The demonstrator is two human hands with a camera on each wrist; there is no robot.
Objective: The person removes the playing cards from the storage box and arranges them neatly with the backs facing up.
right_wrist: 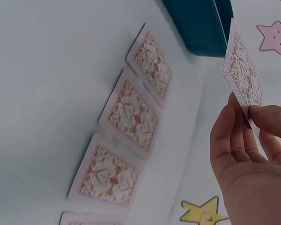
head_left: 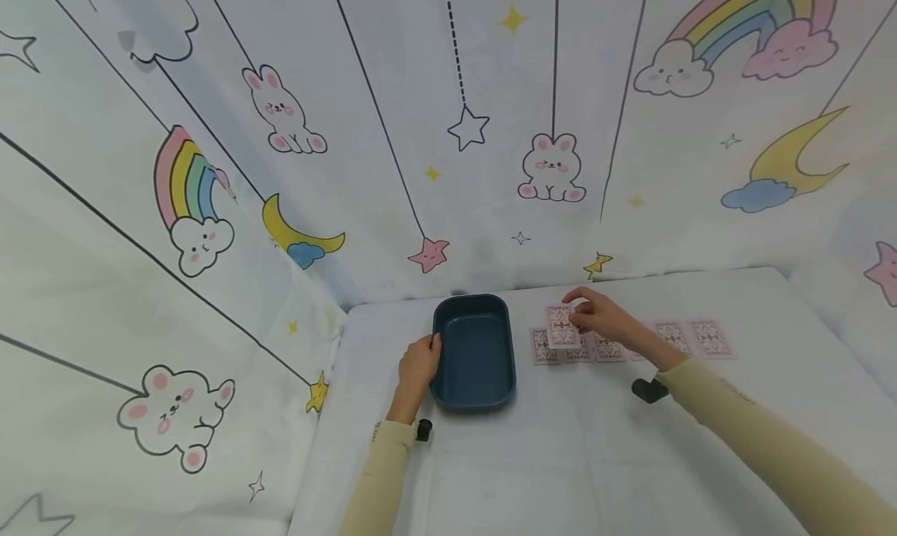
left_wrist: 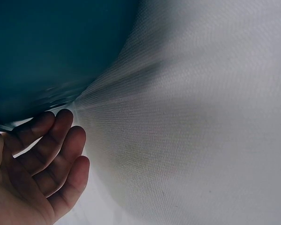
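My left hand [head_left: 420, 362] grips the left rim of a dark blue rectangular tray [head_left: 506, 349], its thumb over the edge. In the left wrist view, the curled fingers [left_wrist: 65, 145] of that hand lie under the tray's side [left_wrist: 61, 47]. Between thumb and fingertips, my right hand [head_left: 599, 315] pinches a playing card [head_left: 561, 326] with a pink patterned back, raised above a row of similar cards. The right wrist view shows this held card [right_wrist: 243, 70] tilted up on edge, and cards such as this face-down card [right_wrist: 137, 118] lying on the table below.
The row of face-down cards runs right from the tray to an end card [head_left: 712, 339]. My right forearm crosses in front of part of it. A white cloth covers the table [head_left: 518, 474], and a printed curtain [head_left: 378, 209] with stars and rabbits hangs behind it.
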